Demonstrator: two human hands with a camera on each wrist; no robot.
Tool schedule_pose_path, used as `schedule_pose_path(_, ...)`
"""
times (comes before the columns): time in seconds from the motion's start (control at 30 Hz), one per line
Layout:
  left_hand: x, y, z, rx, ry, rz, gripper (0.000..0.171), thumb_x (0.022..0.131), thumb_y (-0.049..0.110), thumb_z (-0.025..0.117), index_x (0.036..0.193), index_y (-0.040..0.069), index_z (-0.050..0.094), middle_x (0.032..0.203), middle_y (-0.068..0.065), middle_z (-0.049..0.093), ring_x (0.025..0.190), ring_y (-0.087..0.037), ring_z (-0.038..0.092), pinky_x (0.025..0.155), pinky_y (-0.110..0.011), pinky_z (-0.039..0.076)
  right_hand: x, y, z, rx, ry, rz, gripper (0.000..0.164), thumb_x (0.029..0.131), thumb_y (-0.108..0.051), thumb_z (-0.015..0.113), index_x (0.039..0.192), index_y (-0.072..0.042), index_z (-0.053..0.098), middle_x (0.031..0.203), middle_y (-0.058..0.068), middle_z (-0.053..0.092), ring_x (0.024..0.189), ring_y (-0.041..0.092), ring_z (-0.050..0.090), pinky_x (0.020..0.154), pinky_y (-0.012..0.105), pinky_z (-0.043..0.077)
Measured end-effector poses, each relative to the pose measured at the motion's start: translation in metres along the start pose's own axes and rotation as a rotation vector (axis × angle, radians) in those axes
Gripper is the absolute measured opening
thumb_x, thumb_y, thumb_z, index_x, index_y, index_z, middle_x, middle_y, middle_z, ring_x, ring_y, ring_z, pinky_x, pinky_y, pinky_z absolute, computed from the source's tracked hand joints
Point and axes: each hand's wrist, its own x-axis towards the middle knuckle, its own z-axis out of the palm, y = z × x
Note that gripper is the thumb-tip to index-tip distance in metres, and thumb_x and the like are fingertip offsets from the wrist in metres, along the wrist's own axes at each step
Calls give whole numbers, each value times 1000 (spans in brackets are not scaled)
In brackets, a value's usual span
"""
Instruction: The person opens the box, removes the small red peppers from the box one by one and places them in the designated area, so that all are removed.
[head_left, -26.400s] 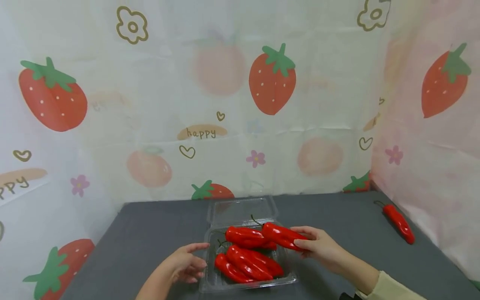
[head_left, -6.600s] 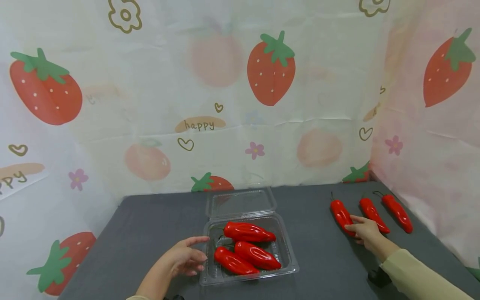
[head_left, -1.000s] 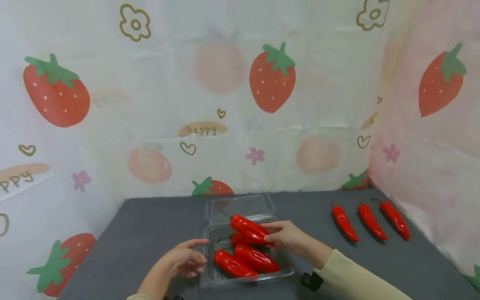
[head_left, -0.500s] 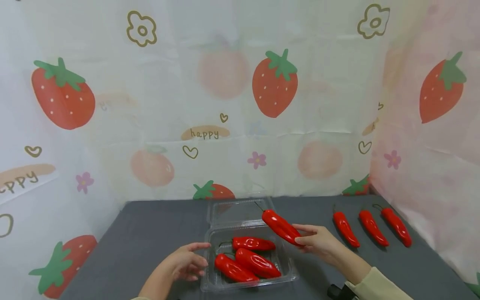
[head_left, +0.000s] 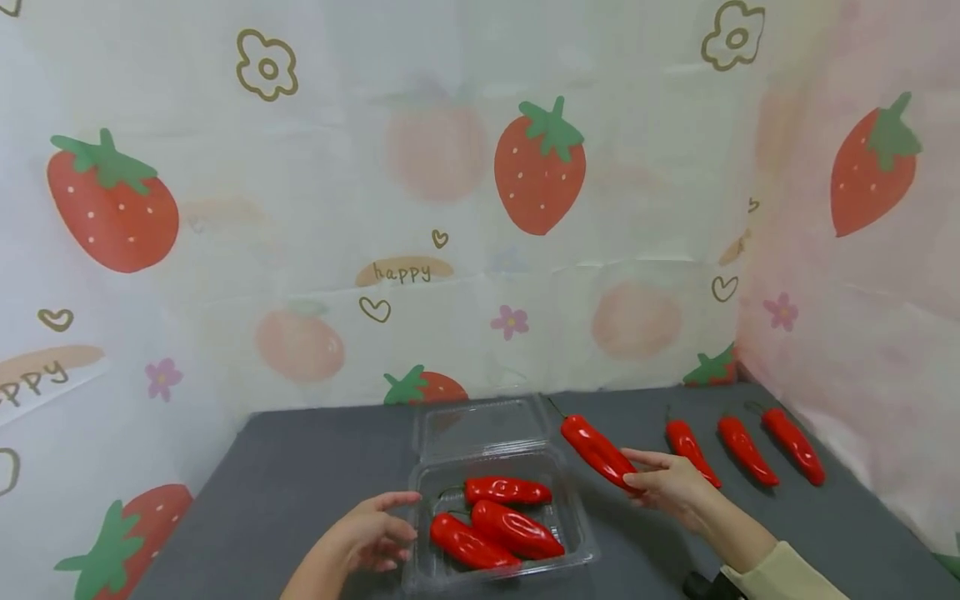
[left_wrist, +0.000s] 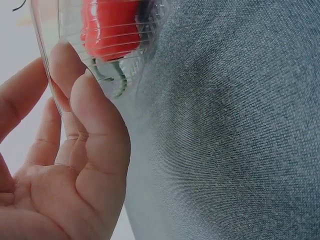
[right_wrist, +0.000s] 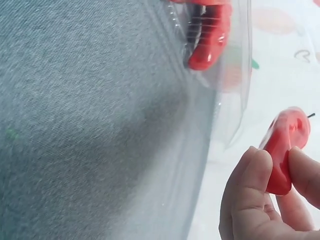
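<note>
My right hand (head_left: 671, 492) pinches the lower end of a red pepper (head_left: 596, 450), held up to the right of the clear plastic box (head_left: 581, 533). In the right wrist view, the thumb and fingers grip this pepper (right_wrist: 282, 150), its stem pointing away. Three more red peppers, among them the front one (head_left: 472, 543), lie inside the box. At the box's left side is my left hand (head_left: 367, 533), its top finger stretched to the rim. The left wrist view has its fingers loosely bent at the box wall, near a pepper (left_wrist: 110, 30) behind the plastic.
Three red peppers lie in a row on the right of the grey table (head_left: 322, 467): the left (head_left: 692, 450), middle (head_left: 747, 452) and right one (head_left: 795, 446). The box's open lid (head_left: 480, 425) leans back. A strawberry-print curtain (head_left: 637, 208) encloses the table.
Since a second ago, my right hand has lifted a pepper out of the box and carried it right. My left hand stays put. Over the longer span, two more peppers joined the right-hand row.
</note>
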Motion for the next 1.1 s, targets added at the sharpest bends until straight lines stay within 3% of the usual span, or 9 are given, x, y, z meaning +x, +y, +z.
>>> schedule_pose_path(0.13, -1, -2, 0, -12, -4, 31, 60, 82, -4, 61, 140, -2, 43, 80, -8, 59, 55, -11, 60, 50, -21, 46, 1, 1, -5, -14, 42, -6, 56, 90, -3, 66, 140, 10, 44, 101, 14, 64, 73, 25, 63, 70, 34, 55)
schedule_pose_path(0.4, 3, -2, 2, 2, -16, 33, 60, 83, -4, 62, 140, -2, 43, 84, -8, 60, 58, -12, 63, 52, -23, 47, 0, 7, -15, -11, 84, 9, 57, 90, 2, 65, 140, 13, 40, 98, 15, 66, 72, 23, 65, 67, 32, 55)
schedule_pose_path(0.57, 4, 1, 0, 17, 18, 13, 57, 84, -4, 63, 139, 0, 46, 86, -9, 60, 58, -13, 63, 51, -23, 47, 4, 8, -16, -18, 93, 7, 60, 90, 1, 65, 142, 13, 36, 96, 17, 67, 72, 23, 65, 66, 32, 54)
schedule_pose_path(1.1, 5, 1, 0, 7, -9, -14, 59, 84, -3, 64, 140, 0, 45, 82, -6, 62, 60, -13, 64, 52, -23, 48, 11, 24, -21, -35, 188, 56, 58, 91, 4, 62, 140, 17, 34, 89, 14, 64, 64, 16, 63, 62, 28, 54)
